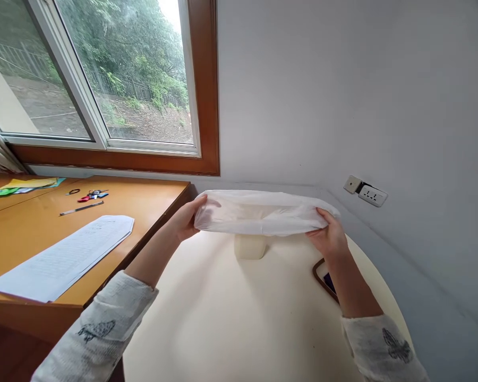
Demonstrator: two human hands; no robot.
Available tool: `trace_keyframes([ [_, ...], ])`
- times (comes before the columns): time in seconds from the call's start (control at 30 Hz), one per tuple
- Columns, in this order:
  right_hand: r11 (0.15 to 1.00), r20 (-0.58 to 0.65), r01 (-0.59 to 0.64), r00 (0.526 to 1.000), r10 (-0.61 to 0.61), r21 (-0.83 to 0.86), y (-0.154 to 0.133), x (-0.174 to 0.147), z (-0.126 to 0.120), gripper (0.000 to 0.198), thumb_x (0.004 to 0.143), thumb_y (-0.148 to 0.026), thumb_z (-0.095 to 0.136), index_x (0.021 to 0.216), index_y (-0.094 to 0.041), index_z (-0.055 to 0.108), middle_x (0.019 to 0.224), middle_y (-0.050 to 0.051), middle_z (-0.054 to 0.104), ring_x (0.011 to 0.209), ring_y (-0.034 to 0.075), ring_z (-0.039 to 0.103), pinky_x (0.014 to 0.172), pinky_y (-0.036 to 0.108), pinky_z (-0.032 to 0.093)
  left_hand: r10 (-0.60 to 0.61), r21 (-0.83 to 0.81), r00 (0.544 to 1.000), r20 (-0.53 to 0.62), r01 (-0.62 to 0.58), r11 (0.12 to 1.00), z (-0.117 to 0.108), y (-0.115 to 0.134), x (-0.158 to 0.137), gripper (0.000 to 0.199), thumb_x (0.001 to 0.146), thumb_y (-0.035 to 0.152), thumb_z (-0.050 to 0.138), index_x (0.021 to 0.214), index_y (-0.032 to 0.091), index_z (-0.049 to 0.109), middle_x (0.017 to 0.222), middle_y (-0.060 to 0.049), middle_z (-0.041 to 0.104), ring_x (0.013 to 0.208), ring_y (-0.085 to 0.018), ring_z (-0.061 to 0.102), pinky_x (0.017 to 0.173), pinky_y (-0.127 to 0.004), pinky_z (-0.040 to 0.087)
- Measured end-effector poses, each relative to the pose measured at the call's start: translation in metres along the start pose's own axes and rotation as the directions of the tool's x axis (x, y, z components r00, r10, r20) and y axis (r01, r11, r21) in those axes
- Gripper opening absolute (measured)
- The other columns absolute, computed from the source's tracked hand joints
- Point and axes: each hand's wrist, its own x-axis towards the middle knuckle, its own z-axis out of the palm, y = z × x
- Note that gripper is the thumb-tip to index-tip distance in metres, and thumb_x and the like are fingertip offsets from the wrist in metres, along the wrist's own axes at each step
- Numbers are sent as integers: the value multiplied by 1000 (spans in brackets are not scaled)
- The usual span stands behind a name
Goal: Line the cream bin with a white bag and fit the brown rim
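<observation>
A thin white plastic bag is stretched sideways between my two hands, over the far part of the cream table. My left hand grips its left end, fingers partly hidden behind the translucent film. At the other end, my right hand holds the bag between thumb and fingers. Just below the bag's lower edge, the front of a small cream block-like container shows on the table. Its upper part is hidden behind the plastic, so I cannot tell whether the two touch.
The round cream table meets the wall. A brown-rimmed item lies partly behind my right forearm. On the wooden desk at left are paper sheets, a pen, keys and coloured papers. A wall socket is at right.
</observation>
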Motion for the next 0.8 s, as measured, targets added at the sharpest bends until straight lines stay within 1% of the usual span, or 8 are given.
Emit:
trace_keyframes([
  [0.17, 995, 0, -73, 997, 73, -64, 10, -13, -31, 22, 68, -19, 64, 90, -24, 63, 90, -3, 68, 85, 15, 63, 67, 22, 54, -54, 135, 996, 73, 44, 990, -26, -12, -5, 43, 77, 52, 52, 93, 16, 68, 94, -9, 67, 72, -16, 62, 55, -21, 49],
  [0.33, 909, -54, -54, 998, 35, -413, 38, -5, -53, 23, 67, -34, 62, 86, -22, 63, 92, 2, 68, 87, 23, 63, 66, 31, 54, -67, 198, 983, 170, 32, 980, -42, -39, 9, 56, 76, 63, 44, 106, 19, 63, 117, -10, 59, 99, -23, 58, 72, -26, 50],
  [0.43, 826, -110, -78, 994, 19, -558, 51, 3, -57, 34, 62, -35, 66, 93, -20, 62, 95, 8, 66, 93, 28, 60, 70, 37, 53, -28, 286, 992, 127, -10, 958, -46, -52, 26, 63, 74, 66, 43, 110, 18, 59, 114, -11, 60, 101, -25, 57, 77, -30, 49],
  [0.5, 791, -133, -77, 991, -6, -607, 54, 7, -57, 51, 56, -30, 71, 105, -20, 58, 104, 10, 63, 101, 31, 56, 79, 42, 49, 10, 389, 994, 112, -54, 920, -49, -54, 36, 63, 72, 63, 50, 113, 16, 55, 113, -12, 60, 102, -27, 56, 82, -33, 47],
  [0.57, 738, -139, -21, 985, -99, -674, 52, 10, -54, 67, 54, -27, 72, 118, -23, 49, 116, 10, 56, 112, 31, 48, 90, 45, 42, 28, 484, 992, 123, -84, 871, -51, -49, 43, 64, 68, 55, 61, 119, 17, 50, 116, -12, 58, 106, -28, 54, 87, -36, 44],
  [0.63, 658, -87, 101, 965, -247, -746, 47, 11, -49, 70, 59, -28, 68, 124, -24, 42, 124, 10, 50, 119, 28, 42, 97, 45, 35, 33, 545, 991, 128, -98, 833, -52, -40, 45, 70, 65, 48, 67, 126, 22, 43, 120, -11, 55, 111, -28, 51, 91, -38, 40],
  [0.7, 585, 43, 242, 942, -332, -774, 42, 9, -41, 61, 68, -33, 60, 126, -24, 41, 127, 10, 47, 121, 25, 41, 99, 42, 33, 23, 575, 989, 149, -106, 811, -50, -31, 45, 75, 66, 46, 67, 131, 26, 36, 123, -9, 54, 115, -27, 48, 95, -39, 37],
  [0.8, 569, 240, 307, 952, -192, -763, 38, 6, -26, 57, 75, -41, 55, 128, -27, 40, 133, 7, 43, 124, 22, 37, 101, 39, 31, -14, 585, 977, 211, -115, 803, -38, -23, 43, 77, 68, 48, 65, 134, 28, 30, 127, -10, 51, 115, -26, 49, 94, -39, 37],
])
